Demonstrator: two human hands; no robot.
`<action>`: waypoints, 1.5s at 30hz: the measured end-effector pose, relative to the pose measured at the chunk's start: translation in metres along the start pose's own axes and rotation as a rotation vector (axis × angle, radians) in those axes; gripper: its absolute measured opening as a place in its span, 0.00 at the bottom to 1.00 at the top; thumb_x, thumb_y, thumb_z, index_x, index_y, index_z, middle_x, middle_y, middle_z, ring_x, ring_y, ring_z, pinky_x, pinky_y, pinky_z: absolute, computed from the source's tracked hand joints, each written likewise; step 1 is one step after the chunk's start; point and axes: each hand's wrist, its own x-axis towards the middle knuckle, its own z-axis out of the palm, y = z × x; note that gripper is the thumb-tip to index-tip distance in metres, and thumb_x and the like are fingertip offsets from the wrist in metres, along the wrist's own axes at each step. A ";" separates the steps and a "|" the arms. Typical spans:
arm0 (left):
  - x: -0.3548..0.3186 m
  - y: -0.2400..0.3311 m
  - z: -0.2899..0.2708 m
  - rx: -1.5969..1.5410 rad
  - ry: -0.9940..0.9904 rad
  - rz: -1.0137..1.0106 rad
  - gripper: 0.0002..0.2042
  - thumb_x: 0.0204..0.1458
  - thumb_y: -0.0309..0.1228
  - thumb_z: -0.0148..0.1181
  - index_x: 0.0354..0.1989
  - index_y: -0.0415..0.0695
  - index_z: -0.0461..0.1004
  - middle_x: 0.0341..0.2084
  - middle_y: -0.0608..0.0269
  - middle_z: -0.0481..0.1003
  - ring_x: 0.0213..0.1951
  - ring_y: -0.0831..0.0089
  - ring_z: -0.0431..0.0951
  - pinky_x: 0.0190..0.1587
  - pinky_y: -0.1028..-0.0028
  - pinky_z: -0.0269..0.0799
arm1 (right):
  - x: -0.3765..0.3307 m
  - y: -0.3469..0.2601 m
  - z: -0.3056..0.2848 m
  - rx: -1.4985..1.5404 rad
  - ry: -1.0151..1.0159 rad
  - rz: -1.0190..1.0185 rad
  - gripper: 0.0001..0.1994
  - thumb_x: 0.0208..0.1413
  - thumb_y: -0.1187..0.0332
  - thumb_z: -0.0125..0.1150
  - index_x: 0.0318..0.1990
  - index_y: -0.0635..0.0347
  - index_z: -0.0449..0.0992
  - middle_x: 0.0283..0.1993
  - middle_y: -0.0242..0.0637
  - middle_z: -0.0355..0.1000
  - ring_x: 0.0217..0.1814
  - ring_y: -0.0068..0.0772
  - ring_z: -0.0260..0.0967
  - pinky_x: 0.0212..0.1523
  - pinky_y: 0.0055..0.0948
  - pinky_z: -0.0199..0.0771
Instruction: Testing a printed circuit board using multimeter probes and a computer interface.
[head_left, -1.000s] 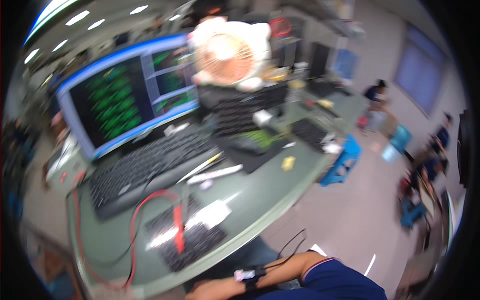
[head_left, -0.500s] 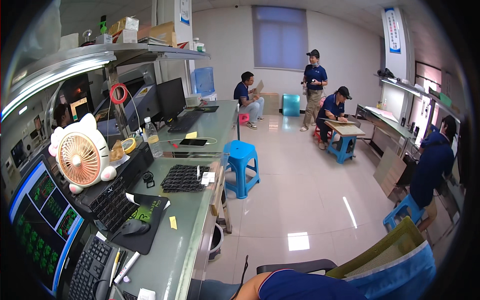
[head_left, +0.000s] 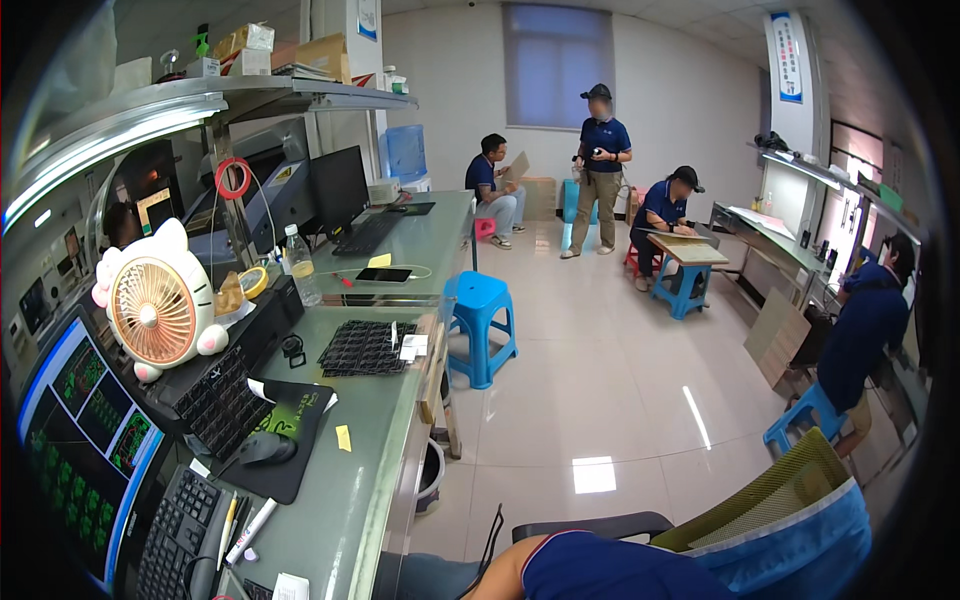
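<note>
Neither my left hand nor my right hand is in view. A navy sleeve (head_left: 620,568) and part of a bare arm come in at the lower edge; the hand of that arm is hidden. To the left, a black keyboard (head_left: 172,525), a white marker (head_left: 251,530) and a dark mouse (head_left: 266,447) on a black and green mouse pad (head_left: 300,405) lie on the desk (head_left: 335,500). Stacked black grid-like panels (head_left: 355,350) sit farther along, with white slips on them. A monitor (head_left: 82,430) stands at the far left.
A cat-shaped fan (head_left: 160,300) and a bottle (head_left: 301,265) stand on the desk side. A blue stool (head_left: 482,325), a bin (head_left: 430,475) and a mesh chair (head_left: 770,500) are on the floor. One person (head_left: 603,165) stands; others sit or work at the back and right.
The standing person has moved left across the back. The person seated at the small table has lowered their head. The view has shifted slightly.
</note>
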 end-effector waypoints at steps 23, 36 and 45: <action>-0.007 -0.011 0.002 0.071 0.034 0.008 0.16 0.56 0.34 0.60 0.49 0.37 0.71 0.36 0.55 0.75 0.39 0.66 0.74 0.43 0.70 0.69 | -0.020 0.002 -0.009 -0.174 0.023 0.101 0.16 0.60 0.58 0.50 0.38 0.63 0.74 0.36 0.52 0.74 0.40 0.57 0.71 0.40 0.49 0.70; -0.015 -0.015 0.008 0.098 0.052 0.024 0.16 0.56 0.33 0.60 0.48 0.37 0.71 0.35 0.53 0.75 0.38 0.64 0.75 0.41 0.69 0.70 | -0.027 -0.020 -0.031 -0.129 0.092 0.147 0.12 0.58 0.59 0.55 0.37 0.58 0.75 0.35 0.43 0.75 0.39 0.49 0.72 0.38 0.44 0.71; -0.042 -0.145 -0.001 0.728 -0.047 0.291 0.16 0.56 0.33 0.60 0.48 0.37 0.71 0.35 0.51 0.75 0.38 0.62 0.76 0.41 0.68 0.70 | -0.047 -0.073 -0.085 -0.137 0.118 0.106 0.10 0.58 0.60 0.58 0.39 0.56 0.75 0.38 0.39 0.75 0.42 0.44 0.72 0.40 0.41 0.71</action>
